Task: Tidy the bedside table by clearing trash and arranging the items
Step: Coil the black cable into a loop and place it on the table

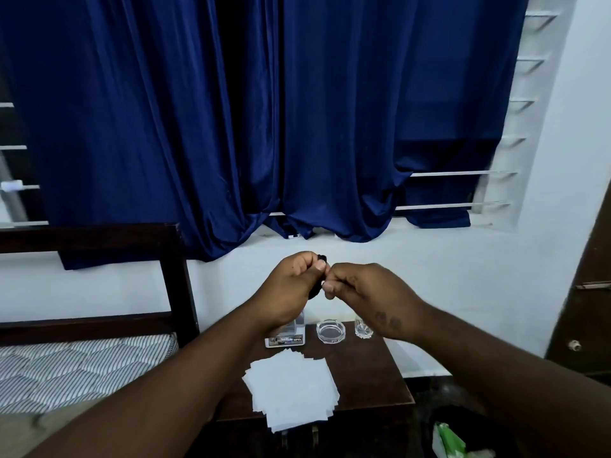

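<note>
Both hands are raised together above the dark wooden bedside table [380, 375]. My left hand [291, 285] is closed around a small black object [315, 290], mostly hidden; a bit shows above the thumb and below it. My right hand [360, 289] pinches at the same object from the right, fingertips touching the left thumb. On the table lie a fanned stack of white papers [291, 388] at the front left, a small white box [285, 340] behind them, a clear glass ashtray [330, 332] and a small clear glass [363, 329] at the back.
A bed with a striped mattress [76, 368] and dark headboard [99, 239] stands left of the table. Blue curtains [264, 110] hang over the window behind. A dark bin with green-and-white trash [451, 441] sits on the floor at lower right. A brown door [588, 292] is at the right.
</note>
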The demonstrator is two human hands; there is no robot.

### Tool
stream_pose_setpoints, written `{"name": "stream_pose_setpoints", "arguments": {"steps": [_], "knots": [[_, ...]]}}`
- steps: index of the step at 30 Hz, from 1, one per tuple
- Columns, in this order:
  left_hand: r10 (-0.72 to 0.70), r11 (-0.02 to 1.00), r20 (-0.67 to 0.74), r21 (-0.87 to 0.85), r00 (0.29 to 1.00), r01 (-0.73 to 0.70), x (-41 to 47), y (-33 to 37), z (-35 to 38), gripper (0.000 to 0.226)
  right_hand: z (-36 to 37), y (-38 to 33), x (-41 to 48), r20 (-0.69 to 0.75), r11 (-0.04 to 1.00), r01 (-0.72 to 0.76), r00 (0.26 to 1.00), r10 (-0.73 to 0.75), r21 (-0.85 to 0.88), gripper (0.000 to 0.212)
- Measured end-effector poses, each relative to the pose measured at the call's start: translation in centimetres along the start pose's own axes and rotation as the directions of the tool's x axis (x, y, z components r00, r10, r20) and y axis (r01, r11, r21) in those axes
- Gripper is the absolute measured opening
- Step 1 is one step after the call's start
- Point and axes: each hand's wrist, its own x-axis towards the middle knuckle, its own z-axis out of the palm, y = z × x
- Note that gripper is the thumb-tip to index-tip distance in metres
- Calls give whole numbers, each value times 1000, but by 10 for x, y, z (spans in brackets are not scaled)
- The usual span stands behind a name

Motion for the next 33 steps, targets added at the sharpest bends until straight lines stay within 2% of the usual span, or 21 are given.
{"name": "stream_pose_setpoints", "arguments": {"steps": [3, 5, 9, 13, 19, 25, 27, 30, 33], "knots": [[-19, 1000, 46, 4, 999, 19, -1, -1, 0, 30, -15, -3, 4, -30, 997, 20, 999, -22, -77, 23], [-39, 999, 82, -14, 996, 40, -2, 2, -1, 29, -22, -1, 8, -49, 998, 14, 999, -17, -57, 24], [-87, 994, 141, -55, 986, 95, -7, 7, 1, 33, -29, 10, 16, -109, 993, -6, 994, 20, 122, 22], [-99, 979, 141, -164, 985, 122, -11, 12, 3, 33, -27, 13, 19, -81, 924, 33, 997, -3, 380, 15], [-95, 927, 145, -347, 985, 141, -14, 20, 6, 31, -25, 25, 17, -156, 869, 83, 988, -7, 488, 13], [-79, 865, 78, -490, 994, 107, -12, 21, 16, 33, -3, 22, 12, -165, 762, 24, 980, 109, 647, 24], [-89, 862, 48, -496, 995, 101, -12, 21, 17, 35, 6, 19, 11, -161, 713, 2, 975, 155, 701, 20], [-109, 864, 9, -494, 994, 99, -11, 20, 16, 38, 15, 15, 9, -120, 697, -77, 966, 230, 713, 15], [-133, 875, -46, -475, 990, 95, -9, 20, 15, 38, 19, 11, 7, -76, 638, -103, 966, 246, 763, 21]]}}
